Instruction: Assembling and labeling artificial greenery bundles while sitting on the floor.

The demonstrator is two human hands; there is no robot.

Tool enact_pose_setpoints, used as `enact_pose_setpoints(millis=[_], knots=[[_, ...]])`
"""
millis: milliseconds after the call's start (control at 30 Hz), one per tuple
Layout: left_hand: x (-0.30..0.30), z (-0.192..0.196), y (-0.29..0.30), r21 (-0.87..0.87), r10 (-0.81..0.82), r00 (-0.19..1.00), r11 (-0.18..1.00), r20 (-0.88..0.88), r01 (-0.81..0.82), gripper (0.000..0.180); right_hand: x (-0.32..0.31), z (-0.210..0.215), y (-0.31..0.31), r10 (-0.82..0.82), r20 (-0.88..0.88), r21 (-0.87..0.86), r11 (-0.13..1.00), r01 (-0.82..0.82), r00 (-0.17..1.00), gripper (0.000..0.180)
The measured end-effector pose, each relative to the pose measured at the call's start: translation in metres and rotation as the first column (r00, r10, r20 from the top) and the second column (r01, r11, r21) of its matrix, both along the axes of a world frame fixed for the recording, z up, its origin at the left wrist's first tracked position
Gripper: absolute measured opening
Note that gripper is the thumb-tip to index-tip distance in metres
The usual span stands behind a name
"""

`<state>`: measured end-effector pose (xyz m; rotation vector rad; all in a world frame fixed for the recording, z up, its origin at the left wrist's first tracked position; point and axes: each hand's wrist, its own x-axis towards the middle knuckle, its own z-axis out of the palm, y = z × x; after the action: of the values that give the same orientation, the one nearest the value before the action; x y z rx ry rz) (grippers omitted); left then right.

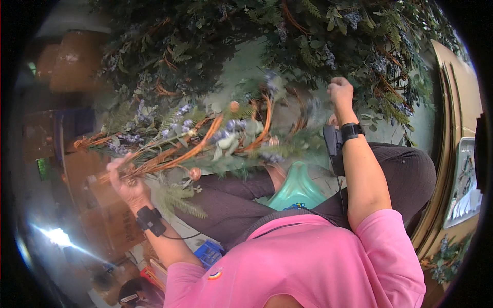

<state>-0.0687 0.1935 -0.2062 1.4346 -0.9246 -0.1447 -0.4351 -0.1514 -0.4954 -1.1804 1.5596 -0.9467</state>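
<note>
My left hand [126, 182] is closed round the twig end of a wreath [205, 134]. Its bent brown vines carry green leaves, fern sprigs, small purple-blue blooms and round brownish balls. It hangs over my lap, partly smeared by motion. On its far right side, my right hand [341, 95] is raised with the fingers curled together; anything inside them is hidden. A dark device and band sit on each wrist. Behind my right hand lies a mass of similar greenery with blue berries [354, 41].
Cardboard boxes [120, 223] stack up at the left, with a blue plastic basket [209, 252] near my left elbow. A green plastic stool [295, 187] shows between my legs. At right are flat cardboard sheets [454, 97] and a pale tray [462, 179] holding small things.
</note>
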Motion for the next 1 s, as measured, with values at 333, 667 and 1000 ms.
enact_pose_setpoints(millis=[333,667,1000], knots=[[-0.02,0.027,-0.012,-0.087,-0.388,0.884,0.921,-0.261,0.378,0.019,0.068,0.117,0.064,0.737,0.348,0.056,0.6,-0.798,0.579,0.014],[-0.03,0.032,-0.011,-0.052,-0.367,0.907,0.93,-0.207,0.364,0.025,0.115,0.143,0.107,0.851,-0.032,-0.476,0.448,-0.757,0.523,0.017],[-0.035,0.036,-0.022,-0.1,-0.418,0.877,0.908,-0.238,0.406,0.016,0.108,0.168,0.132,0.588,-0.679,-0.508,0.057,-0.86,0.44,0.009]])
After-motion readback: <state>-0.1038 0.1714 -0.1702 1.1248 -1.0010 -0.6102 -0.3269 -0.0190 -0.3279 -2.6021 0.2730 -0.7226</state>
